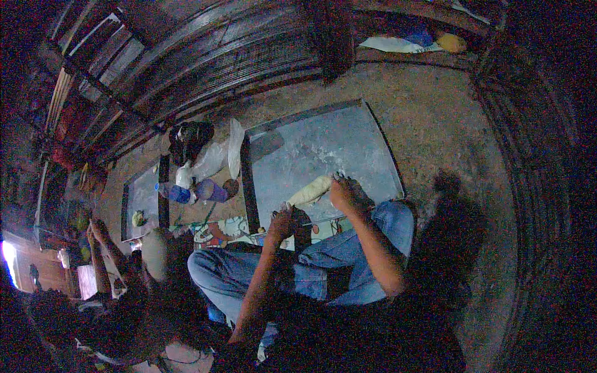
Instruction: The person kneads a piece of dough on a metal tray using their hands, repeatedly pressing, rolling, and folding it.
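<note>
Holding a pale, dough-like roll [311, 191] by its two ends, we are working low over a grey tray [277, 171], our left hand [282, 222] grasping the end nearer our body and our right hand [343, 194] grasping the farther one. The roll is slanting between the hands; whether its underside is touching the tray or hanging just clear, we are not managing to tell. In our judgement, we are doing this well only while both hands are pressing evenly and lightly, because a soft piece is probably thinning or tearing wherever one side is pulling harder. Ideally we are also supporting its middle, so that its own weight is not stretching it. White powdery traces [333, 160] are lying on the tray just beyond the right hand; if they are flour, a light dusting is likely helping against sticking. To the left of the left hand, a patterned sheet [214, 230] is lying near, and beyond it a blue container [179, 194] and a purple container [210, 191] are sitting beside each other, well away from our fingers.
</note>
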Tool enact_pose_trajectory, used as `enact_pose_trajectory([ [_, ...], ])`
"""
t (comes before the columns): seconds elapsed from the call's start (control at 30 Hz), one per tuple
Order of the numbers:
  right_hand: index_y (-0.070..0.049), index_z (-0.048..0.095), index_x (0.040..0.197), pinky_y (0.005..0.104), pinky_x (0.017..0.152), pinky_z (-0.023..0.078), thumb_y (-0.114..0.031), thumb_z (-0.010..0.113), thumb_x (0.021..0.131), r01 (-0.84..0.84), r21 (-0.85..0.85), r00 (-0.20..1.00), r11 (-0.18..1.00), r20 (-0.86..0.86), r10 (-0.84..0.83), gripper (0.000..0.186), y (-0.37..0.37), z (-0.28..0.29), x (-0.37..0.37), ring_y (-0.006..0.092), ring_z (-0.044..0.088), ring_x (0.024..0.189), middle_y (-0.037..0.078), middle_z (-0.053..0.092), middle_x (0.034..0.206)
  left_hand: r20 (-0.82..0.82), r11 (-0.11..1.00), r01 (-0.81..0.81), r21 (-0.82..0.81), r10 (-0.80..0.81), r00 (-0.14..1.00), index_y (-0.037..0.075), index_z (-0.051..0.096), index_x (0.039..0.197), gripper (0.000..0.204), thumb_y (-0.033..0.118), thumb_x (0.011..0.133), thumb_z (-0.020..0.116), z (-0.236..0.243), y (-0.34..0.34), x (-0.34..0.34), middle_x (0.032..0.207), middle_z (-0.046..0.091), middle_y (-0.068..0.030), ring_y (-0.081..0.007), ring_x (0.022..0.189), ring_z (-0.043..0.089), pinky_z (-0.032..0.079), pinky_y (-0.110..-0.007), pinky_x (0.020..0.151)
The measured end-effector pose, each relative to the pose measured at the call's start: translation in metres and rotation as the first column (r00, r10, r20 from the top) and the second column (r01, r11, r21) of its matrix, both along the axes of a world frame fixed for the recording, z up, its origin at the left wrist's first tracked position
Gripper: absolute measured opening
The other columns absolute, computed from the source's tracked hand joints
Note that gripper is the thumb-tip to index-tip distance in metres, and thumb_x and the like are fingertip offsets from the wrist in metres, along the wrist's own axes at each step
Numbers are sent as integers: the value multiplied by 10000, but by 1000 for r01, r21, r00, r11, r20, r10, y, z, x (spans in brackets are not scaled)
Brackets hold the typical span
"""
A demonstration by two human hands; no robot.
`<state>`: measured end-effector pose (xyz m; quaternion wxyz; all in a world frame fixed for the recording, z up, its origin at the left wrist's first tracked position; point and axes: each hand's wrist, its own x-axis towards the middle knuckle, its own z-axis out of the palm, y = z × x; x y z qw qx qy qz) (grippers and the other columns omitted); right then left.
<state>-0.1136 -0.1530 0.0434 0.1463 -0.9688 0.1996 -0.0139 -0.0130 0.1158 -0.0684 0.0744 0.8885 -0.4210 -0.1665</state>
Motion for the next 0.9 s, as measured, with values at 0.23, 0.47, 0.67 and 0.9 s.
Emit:
enact_pose_trajectory([
  [0.23,-19,700,971,462,822,543,-188,625,802,12,124,998,992,67,-21,251,2,17,4,378,691,904,216,709,957,-296,965,-220,-145,170,940,57,137,1553,913,240,844,683,75,4,-23,1385,549,-226,-425,1181,587,387,-580,1042],
  [0.47,-21,672,1077,461,847,545,-144,692,755,29,151,994,988,99,-44,346,3,39,-4,378,679,954,215,696,1038,-510,690,-471,-550,170,843,99,-142,1560,1001,111,885,598,116,0,-40,1438,503,-219,-421,1195,575,275,-601,1108],
  [0.67,-37,481,1386,497,970,484,-172,704,758,-18,119,995,993,95,7,680,2,37,7,368,550,1224,208,605,1285,234,994,25,104,-49,971,116,-51,1583,1081,428,849,677,109,-52,-37,1546,334,-244,-513,1435,235,79,-798,1047],
  [0.9,-53,264,1533,503,998,460,-149,706,747,65,300,998,952,-23,-61,906,3,83,0,371,605,1130,234,648,1178,414,923,242,299,-354,839,157,118,1592,967,534,843,600,104,-99,-23,933,716,-133,-463,1053,619,98,-798,1035],
])
